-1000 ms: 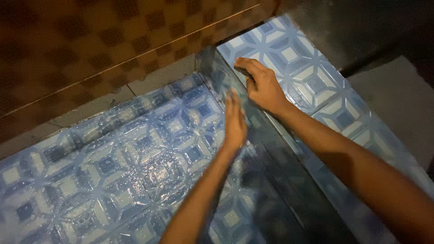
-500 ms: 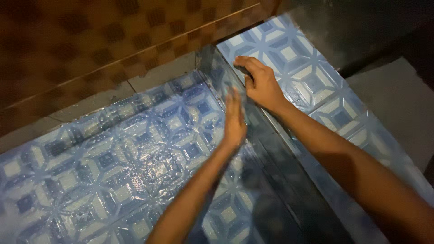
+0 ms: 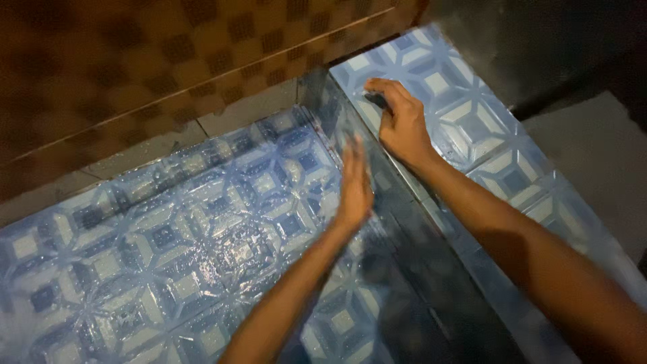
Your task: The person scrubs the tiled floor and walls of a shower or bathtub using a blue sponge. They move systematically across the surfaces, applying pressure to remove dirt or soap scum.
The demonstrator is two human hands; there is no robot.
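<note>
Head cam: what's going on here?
A person is working with bare hands on a blue patterned tile step. The left hand is held flat and edge-on against the dark vertical face between the wet lower tiles and the upper tiled ledge. The right hand rests on the ledge's edge, fingers curled, possibly over something small and dark. A brown checkered wall stands behind.

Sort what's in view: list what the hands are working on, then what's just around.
In hand:
left hand, flat against the wet blue patterned tile step face
right hand, resting on the upper blue tiled ledge

Just around:
lower wet blue tiled floor
brown checkered wall tiles
grey slab
</note>
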